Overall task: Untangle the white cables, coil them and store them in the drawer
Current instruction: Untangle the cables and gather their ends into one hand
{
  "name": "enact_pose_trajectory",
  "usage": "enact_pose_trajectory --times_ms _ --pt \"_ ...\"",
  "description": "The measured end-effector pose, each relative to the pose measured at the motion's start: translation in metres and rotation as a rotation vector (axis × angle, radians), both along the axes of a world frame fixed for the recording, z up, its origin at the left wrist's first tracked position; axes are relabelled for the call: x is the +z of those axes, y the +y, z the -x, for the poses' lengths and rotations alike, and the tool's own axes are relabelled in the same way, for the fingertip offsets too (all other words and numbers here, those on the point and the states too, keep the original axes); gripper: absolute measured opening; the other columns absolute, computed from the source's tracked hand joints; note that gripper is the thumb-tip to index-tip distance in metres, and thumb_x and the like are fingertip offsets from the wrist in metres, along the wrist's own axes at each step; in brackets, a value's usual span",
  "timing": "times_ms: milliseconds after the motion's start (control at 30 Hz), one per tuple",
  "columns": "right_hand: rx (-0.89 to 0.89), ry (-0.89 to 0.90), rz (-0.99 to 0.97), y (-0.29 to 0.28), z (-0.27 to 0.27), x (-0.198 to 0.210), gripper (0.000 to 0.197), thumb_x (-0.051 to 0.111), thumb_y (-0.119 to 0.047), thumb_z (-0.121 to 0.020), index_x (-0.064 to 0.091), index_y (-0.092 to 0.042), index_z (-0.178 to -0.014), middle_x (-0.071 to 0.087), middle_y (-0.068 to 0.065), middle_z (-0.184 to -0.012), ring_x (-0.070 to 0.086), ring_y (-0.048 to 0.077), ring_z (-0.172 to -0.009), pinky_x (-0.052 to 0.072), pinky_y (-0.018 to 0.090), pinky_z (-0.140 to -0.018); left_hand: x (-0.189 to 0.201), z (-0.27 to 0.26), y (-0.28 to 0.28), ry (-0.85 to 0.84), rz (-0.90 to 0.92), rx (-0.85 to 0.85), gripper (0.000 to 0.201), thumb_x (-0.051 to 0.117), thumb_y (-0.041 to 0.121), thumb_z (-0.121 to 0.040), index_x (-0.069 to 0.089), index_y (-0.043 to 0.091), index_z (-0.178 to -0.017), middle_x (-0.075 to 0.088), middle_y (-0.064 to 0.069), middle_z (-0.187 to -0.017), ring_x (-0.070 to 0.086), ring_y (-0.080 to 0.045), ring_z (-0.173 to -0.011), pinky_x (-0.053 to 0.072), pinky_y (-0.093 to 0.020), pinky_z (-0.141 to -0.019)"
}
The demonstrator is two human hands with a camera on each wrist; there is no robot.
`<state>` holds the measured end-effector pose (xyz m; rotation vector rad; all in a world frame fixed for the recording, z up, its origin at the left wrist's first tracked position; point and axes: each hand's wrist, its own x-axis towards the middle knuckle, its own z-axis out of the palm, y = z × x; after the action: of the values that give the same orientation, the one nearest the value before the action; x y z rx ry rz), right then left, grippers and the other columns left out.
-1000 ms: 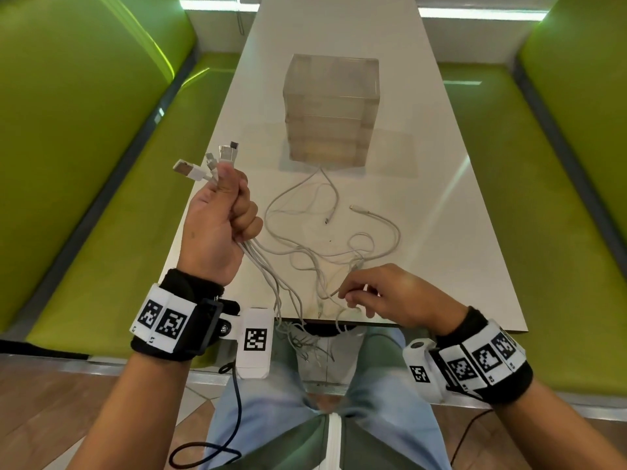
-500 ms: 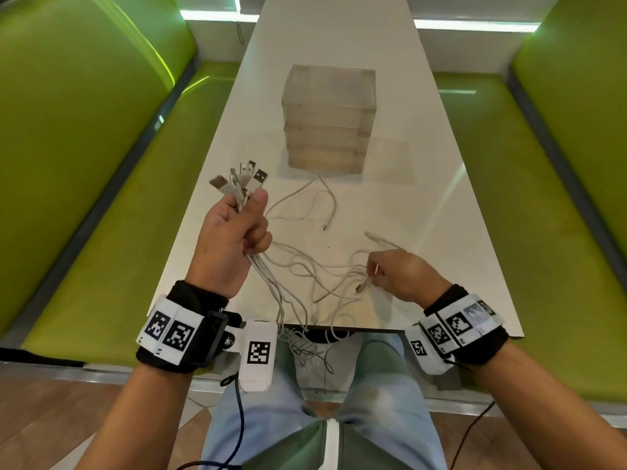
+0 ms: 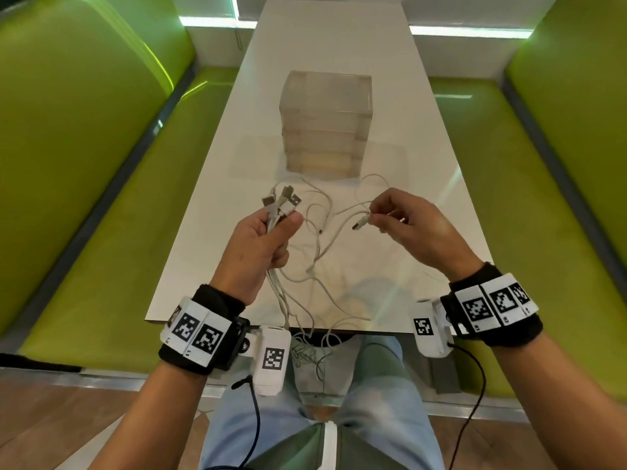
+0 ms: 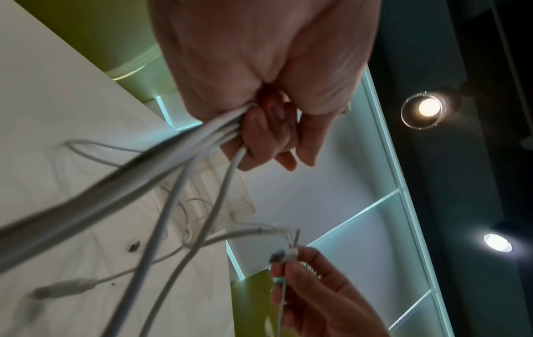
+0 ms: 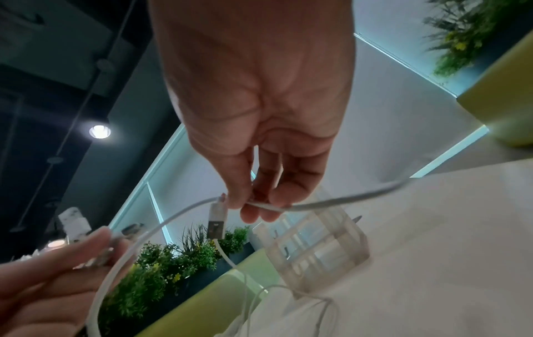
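Several tangled white cables lie on the white table and trail over its near edge to my lap. My left hand grips a bundle of them in a fist, with several USB plugs sticking out above the thumb; the left wrist view shows the bundle leaving the fist. My right hand is raised over the table and pinches one cable just behind its USB plug, which hangs down. A clear drawer unit stands behind the cables, drawers closed.
Green benches flank the narrow table on both sides. Cable loops hang off the near table edge over my knees. Bare tabletop lies right of the drawer unit and beyond it. Black wrist-camera leads dangle below both wrists.
My right hand has lifted from the near table surface, up and away from me, bringing a cable end with its plug. My left hand, still gripping the bundle, moved right toward the centre.
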<state>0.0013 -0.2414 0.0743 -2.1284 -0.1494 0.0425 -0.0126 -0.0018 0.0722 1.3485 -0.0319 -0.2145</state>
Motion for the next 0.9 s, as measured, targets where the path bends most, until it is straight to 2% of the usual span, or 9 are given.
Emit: enact_pose_trajectory --times_ms 100,233,300,433,533,600,733,833,900 --pt "0.058 0.051 -0.103 0.008 0.003 0.000 0.003 0.063 -0.015 -0.089 0.062 -0.017 -0.086 0.062 -0.003 -0.075 0.058 0.010 -0.065 0.041 0.018 -0.056 -0.002 0.001 -0.012 -0.029 -0.144 -0.030 0.011 0.069 0.022 -0.082 0.065 0.023 -0.073 0.032 0.012 -0.051 0.024 -0.007 -0.042 0.024 -0.020 -0.042" --pt "0.120 0.060 -0.128 0.021 0.009 0.001 0.007 0.062 -0.016 -0.089 0.063 -0.010 -0.086 0.062 -0.005 -0.069 0.057 0.009 -0.060 0.040 0.014 -0.053 -0.004 0.006 -0.027 -0.080 -0.248 -0.061 0.020 0.073 0.024 -0.079 0.069 0.007 -0.089 0.038 0.012 -0.049 0.029 -0.008 -0.043 0.027 -0.019 -0.043" --pt "0.124 0.075 -0.119 0.024 0.010 0.000 0.016 0.061 -0.022 -0.090 0.062 -0.008 -0.083 0.060 -0.006 -0.065 0.052 0.009 -0.054 0.040 0.017 -0.052 -0.003 0.007 -0.030 -0.108 -0.265 -0.037 0.006 0.068 0.018 -0.086 0.069 0.012 -0.085 0.041 0.015 -0.044 0.032 -0.003 -0.042 0.028 -0.015 -0.045" --pt "0.085 0.044 -0.184 0.029 0.012 -0.003 0.014 0.063 -0.026 -0.088 0.058 -0.013 -0.090 0.057 -0.005 -0.068 0.049 0.014 -0.052 0.042 0.025 -0.054 -0.007 0.004 -0.027 -0.067 -0.285 -0.042 0.018 0.067 0.024 -0.088 0.068 0.020 -0.070 0.031 0.007 -0.046 0.025 -0.012 -0.043 0.023 -0.022 -0.043" --pt "0.138 -0.083 -0.108 0.029 0.012 -0.004 0.029 0.068 -0.018 -0.085 0.058 -0.027 -0.111 0.058 0.001 -0.089 0.052 0.007 -0.061 0.042 0.015 -0.061 -0.008 0.004 -0.025 -0.024 -0.268 -0.061 0.030 0.066 0.026 -0.087 0.067 0.026 -0.057 0.029 0.005 -0.046 0.022 -0.014 -0.044 0.019 -0.024 -0.044" --pt "0.149 -0.178 -0.058 0.030 0.012 -0.005 0.026 0.069 -0.014 -0.083 0.066 -0.022 -0.107 0.056 0.000 -0.090 0.052 0.006 -0.068 0.040 0.011 -0.064 -0.008 0.005 -0.024 -0.013 -0.252 -0.067 0.031 0.065 0.027 -0.088 0.067 0.027 -0.057 0.026 0.003 -0.047 0.020 -0.015 -0.045 0.018 -0.027 -0.045" --pt "-0.077 -0.260 -0.048 0.027 -0.001 -0.011 0.005 0.068 -0.020 -0.085 0.067 -0.016 -0.085 0.060 0.003 -0.086 0.055 0.010 -0.073 0.041 0.014 -0.064 -0.010 -0.002 -0.024 0.002 -0.278 0.029 0.027 0.060 0.031 -0.091 0.070 0.006 -0.089 0.033 0.012 -0.041 0.021 -0.012 -0.044 0.022 -0.021 -0.042" --pt "-0.293 -0.259 -0.044 0.017 -0.013 -0.013 0.005 0.061 -0.028 -0.090 0.063 -0.023 -0.089 0.063 -0.001 -0.090 0.058 0.013 -0.084 0.042 0.021 -0.068 -0.014 -0.009 -0.024 0.030 -0.283 0.081 0.036 0.058 0.033 -0.092 0.064 -0.001 -0.100 0.032 0.015 -0.048 0.024 -0.011 -0.048 0.027 -0.019 -0.043" --pt "-0.376 -0.302 -0.078 0.014 -0.016 -0.009 0.006 0.057 -0.031 -0.093 0.061 -0.026 -0.093 0.064 -0.009 -0.089 0.059 0.008 -0.087 0.044 0.019 -0.071 -0.017 -0.011 -0.023 0.028 -0.276 0.088 0.031 0.058 0.034 -0.092 0.063 0.005 -0.103 0.034 0.015 -0.051 0.025 -0.012 -0.052 0.029 -0.019 -0.045"
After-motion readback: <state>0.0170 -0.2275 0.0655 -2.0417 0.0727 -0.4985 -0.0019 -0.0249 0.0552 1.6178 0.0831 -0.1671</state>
